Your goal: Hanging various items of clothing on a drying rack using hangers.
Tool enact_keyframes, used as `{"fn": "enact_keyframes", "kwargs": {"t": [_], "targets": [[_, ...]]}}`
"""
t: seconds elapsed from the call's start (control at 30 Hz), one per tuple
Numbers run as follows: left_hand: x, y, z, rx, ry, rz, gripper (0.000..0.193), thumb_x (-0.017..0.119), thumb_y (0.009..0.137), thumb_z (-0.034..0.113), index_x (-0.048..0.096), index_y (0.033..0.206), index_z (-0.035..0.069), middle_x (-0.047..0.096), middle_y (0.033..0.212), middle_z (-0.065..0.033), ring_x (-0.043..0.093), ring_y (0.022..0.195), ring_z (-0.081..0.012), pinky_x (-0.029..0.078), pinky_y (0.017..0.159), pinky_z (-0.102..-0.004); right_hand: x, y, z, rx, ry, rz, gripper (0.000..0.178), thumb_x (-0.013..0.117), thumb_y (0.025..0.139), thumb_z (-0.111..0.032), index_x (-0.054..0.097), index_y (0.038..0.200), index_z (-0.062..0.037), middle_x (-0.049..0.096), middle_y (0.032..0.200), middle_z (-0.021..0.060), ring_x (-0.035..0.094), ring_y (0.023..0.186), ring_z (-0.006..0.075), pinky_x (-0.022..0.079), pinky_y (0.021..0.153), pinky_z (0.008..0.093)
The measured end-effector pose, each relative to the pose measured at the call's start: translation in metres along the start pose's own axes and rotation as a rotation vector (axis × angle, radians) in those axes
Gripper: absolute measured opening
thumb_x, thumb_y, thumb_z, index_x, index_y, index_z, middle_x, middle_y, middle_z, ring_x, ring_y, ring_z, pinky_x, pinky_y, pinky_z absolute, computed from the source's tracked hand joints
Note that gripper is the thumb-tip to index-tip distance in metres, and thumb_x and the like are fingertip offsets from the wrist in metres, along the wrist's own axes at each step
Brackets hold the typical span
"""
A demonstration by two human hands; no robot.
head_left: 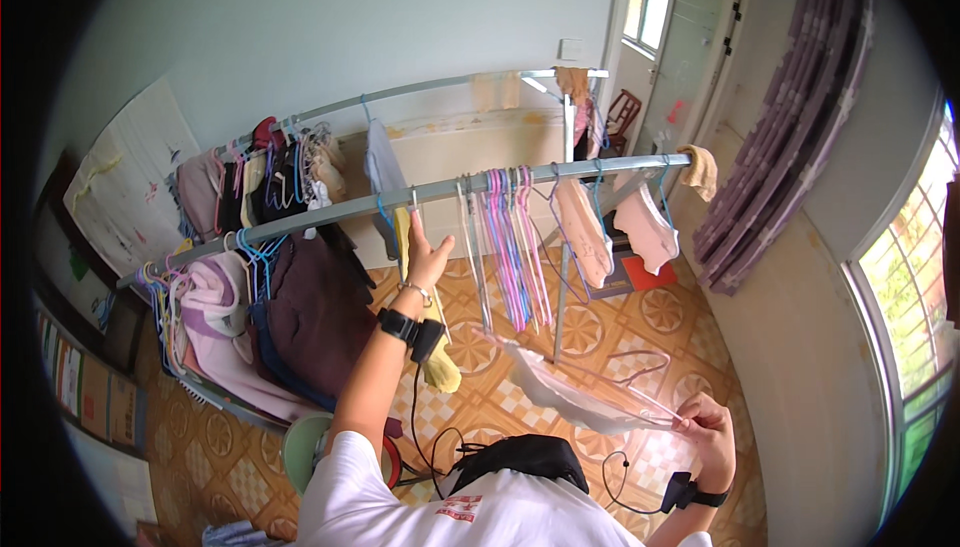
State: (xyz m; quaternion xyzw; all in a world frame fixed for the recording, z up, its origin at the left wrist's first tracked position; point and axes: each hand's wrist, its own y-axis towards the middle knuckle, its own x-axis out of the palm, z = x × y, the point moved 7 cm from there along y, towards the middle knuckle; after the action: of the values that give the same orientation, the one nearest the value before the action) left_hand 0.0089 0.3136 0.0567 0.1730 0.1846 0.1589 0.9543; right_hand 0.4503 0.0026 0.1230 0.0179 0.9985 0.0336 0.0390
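My left hand (428, 262) reaches up to the near rail, index finger stretched upward and thumb spread apart. It is right below a pale hanger hook (414, 197), beside a yellow garment (441, 369) hanging down. Whether the fingertips press on that hanger I cannot tell. Low on the right, my right hand (708, 422) pinches one end of a pale, wavy-edged garment (570, 392). A thin pinkish hanger (640, 365) shows along the garment, its hook loose in the air. The garment is held slanting above the floor, off the rail.
The near metal rail (340, 213) carries bare hangers (512, 257), two pale pink garments (650, 227) and, leftward, a lilac garment (215, 307) and a dark one (315, 297). A second rail (440, 85) runs behind. A green bucket (300, 452) stands beside me; purple curtains (780, 137) hang right.
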Motion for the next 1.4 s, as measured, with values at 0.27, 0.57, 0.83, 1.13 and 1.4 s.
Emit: {"fn": "enact_keyframes", "kwargs": {"t": [0.27,0.57,0.83,1.13,1.4], "targets": [[0.101,0.016,0.028,0.021,-0.145,-0.263,0.1,0.068,0.073,0.022,-0.002,0.14,-0.005,0.007,0.147,-0.0244,0.007,0.138,-0.0324,0.01,0.112,-0.0344,0.004,-0.034,0.006,0.069,0.008,0.1,0.003,0.066,0.076,0.0,0.065,0.074,0.0019,0.056,0.075,0.0034,0.052,0.072,0.0115,0.039,0.063,0.0232],[0.164,0.031,0.029,0.134,-0.433,-0.458,0.095,0.062,0.077,0.011,-0.006,0.142,0.0,0.007,0.147,-0.0232,0.019,0.135,-0.0286,0.021,0.109,-0.032,0.057,-0.027,0.032,0.326,0.066,0.059,0.003,0.06,0.083,-0.001,0.061,0.081,0.0009,0.057,0.078,0.0019,0.052,0.07,0.008,0.04,0.062,0.0192],[0.086,0.004,0.037,-0.145,-0.414,-0.379,0.069,0.059,0.085,0.014,0.02,0.14,0.001,0.026,0.143,-0.0215,0.039,0.125,-0.0254,0.035,0.1,-0.0347,0.127,0.032,0.039,0.34,0.239,-0.086,0.007,0.055,0.089,-0.01,0.059,0.093,-0.0052,0.052,0.069,-0.004,0.037,0.051,0.0018,0.025,0.044,0.0166],[-0.098,-0.158,0.018,-0.274,-0.49,-0.427,0.025,0.052,0.09,0.006,0.052,0.114,-0.001,0.058,0.112,-0.0081,0.055,0.105,-0.0147,0.044,0.091,-0.0265,0.214,0.138,0.044,0.247,0.449,-0.135,0.007,0.05,0.091,-0.009,0.056,0.09,-0.0064,0.041,0.059,-0.006,0.032,0.042,0.0032,0.023,0.039,0.0193],[-0.237,-0.275,-0.044,-0.487,-0.225,0.029,0.024,0.053,0.087,0.004,0.053,0.111,0.0,0.062,0.105,-0.0087,0.058,0.1,-0.0149,0.045,0.084,-0.0248,0.274,0.197,0.086,0.175,0.541,-0.091,0.006,0.05,0.092,-0.01,0.055,0.092,-0.0081,0.049,0.07,-0.0037,0.036,0.046,0.0021,0.026,0.039,0.0167]]}}
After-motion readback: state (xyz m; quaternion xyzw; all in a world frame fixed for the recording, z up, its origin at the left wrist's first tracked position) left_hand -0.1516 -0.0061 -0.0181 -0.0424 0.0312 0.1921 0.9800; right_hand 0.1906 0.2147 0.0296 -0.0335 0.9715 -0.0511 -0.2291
